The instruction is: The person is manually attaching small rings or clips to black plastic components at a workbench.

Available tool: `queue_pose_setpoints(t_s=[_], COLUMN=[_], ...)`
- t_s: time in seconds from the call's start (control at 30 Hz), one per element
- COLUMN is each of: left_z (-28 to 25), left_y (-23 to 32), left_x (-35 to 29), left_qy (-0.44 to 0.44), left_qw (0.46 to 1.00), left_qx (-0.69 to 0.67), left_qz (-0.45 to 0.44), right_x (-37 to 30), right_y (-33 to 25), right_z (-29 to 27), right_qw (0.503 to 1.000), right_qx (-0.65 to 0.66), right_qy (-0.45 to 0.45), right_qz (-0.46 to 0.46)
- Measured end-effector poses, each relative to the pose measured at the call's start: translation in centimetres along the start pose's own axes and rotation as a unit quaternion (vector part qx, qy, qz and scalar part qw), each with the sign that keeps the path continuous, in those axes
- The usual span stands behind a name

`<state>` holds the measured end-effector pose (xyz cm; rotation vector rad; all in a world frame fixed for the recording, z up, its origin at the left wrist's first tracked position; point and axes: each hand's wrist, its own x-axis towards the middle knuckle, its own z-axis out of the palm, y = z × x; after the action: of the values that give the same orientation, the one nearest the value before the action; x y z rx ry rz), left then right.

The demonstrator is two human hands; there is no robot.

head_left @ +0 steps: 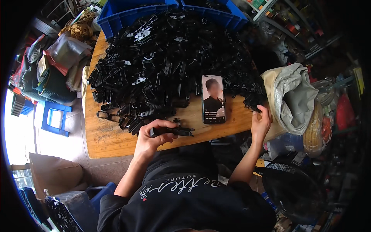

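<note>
My left hand [151, 138] is closed round a long black plastic part [176, 132] and holds it above the front of the wooden table. The part's narrow end points right. At the table's right edge, my right hand [261, 123] has its thumb and fingers drawn together against the rim of a heap of black plastic parts [174, 58]; what they pinch is too small to make out. A phone [213, 99] with a lit screen lies face up between my hands.
The wooden table [104, 141] carries the heap. Behind it stand two blue bins [131, 16]. Right of the table is an open pale woven sack [288, 96]. A blue stool [54, 118] and bagged goods [67, 54] are on the left; a black mesh fan [293, 189] is lower right.
</note>
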<state>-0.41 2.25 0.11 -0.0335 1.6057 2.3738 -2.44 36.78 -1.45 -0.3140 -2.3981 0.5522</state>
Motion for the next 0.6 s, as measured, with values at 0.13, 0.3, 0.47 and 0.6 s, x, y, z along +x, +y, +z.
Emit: queue_pose_setpoints(t_s=[0.13, 0.3, 0.47, 0.6], left_z=[0.3, 0.4, 0.4, 0.2], left_y=[-0.5, -0.6, -0.7, -0.9], left_x=[0.3, 0.3, 0.4, 0.4], left_qy=[-0.029, -0.022, -0.017, -0.010], left_qw=[0.999, 1.000, 0.999, 1.000], left_qx=[0.010, -0.003, -0.016, -0.017], left_qz=[-0.015, -0.022, -0.022, -0.017], right_x=[-0.5, -1.3, -1.5, -1.4], right_y=[1.8, 0.3, -0.3, -0.7], right_z=[1.0, 0.2, 0.0, 0.1], right_qw=[0.997, 0.996, 0.988, 0.987], right_qx=[-0.051, 0.020, 0.066, 0.102], right_qy=[-0.049, -0.081, -0.138, -0.123], right_qz=[-0.022, 0.006, 0.034, 0.032])
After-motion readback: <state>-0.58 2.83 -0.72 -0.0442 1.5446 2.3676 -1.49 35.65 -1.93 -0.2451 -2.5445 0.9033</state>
